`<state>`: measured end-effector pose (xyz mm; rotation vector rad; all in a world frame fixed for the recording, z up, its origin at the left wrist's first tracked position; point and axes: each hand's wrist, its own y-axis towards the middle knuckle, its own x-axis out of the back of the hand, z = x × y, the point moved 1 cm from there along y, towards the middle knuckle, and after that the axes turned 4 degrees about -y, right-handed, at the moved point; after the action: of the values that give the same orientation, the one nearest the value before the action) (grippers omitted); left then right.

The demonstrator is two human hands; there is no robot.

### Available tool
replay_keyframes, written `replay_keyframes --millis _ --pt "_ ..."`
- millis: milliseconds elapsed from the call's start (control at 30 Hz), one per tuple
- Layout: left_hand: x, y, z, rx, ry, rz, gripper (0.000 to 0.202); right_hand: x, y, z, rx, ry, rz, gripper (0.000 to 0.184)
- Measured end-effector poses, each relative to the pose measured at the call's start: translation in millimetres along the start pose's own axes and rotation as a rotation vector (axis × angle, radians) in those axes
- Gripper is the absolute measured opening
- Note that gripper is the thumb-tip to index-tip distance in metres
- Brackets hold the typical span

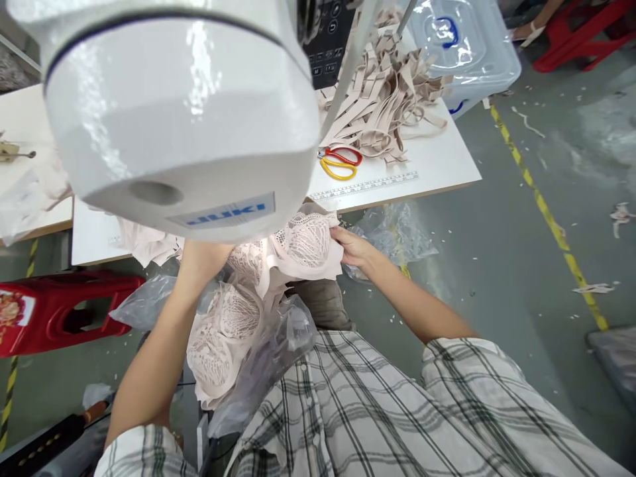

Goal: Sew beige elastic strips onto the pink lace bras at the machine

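Note:
My right hand (354,248) pinches the edge of a pale pink lace bra piece (303,248) just below the front edge of the white table (437,165). My left forearm reaches up under the white sewing machine head (179,112); my left hand is hidden behind it. More lace bra pieces (221,331) hang down over a clear plastic bag (271,358) on my lap.
Red and yellow scissors (340,162) and a ruler strip (370,185) lie on the table near a heap of beige straps (387,99). A clear plastic box (464,46) stands at the back right. A red stool (59,308) sits at the left. Yellow tape (546,212) crosses the floor.

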<state>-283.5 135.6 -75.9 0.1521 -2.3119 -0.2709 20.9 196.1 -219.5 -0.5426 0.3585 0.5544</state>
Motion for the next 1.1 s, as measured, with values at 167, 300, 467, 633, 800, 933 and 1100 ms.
replay_keyframes --millis 167,300,467,633,800,933,1100 --pt "11.0 -28.8 -9.4 0.031 0.053 -0.13 0.013 0.1 -16.5 34.0 0.211 -0.035 -0.248 0.05" --pt "4.0 -74.3 -59.8 -0.1 0.123 -0.246 0.021 -34.1 -46.0 62.6 0.344 -0.212 -0.101 0.035" --pt "-21.2 -86.2 -97.8 -0.271 -0.027 0.202 0.047 -115.3 -76.2 77.5 0.38 -0.781 0.588 0.016" --pt "-15.6 -62.7 -59.7 0.22 -0.197 0.206 0.028 -129.7 -60.0 81.3 0.483 -1.017 0.161 0.034" --pt "-14.2 -42.6 -37.0 0.373 -0.181 -0.034 0.045 -122.7 -23.0 80.6 0.379 -1.052 0.02 0.06" --pt "-17.3 -33.8 -34.6 0.363 -0.178 -0.087 0.047 -121.4 -8.4 83.8 0.374 -1.002 0.045 0.061" --pt "-20.7 -29.3 -25.7 0.27 -0.197 -0.126 0.025 -113.9 -1.7 80.2 0.395 -0.991 0.044 0.055"
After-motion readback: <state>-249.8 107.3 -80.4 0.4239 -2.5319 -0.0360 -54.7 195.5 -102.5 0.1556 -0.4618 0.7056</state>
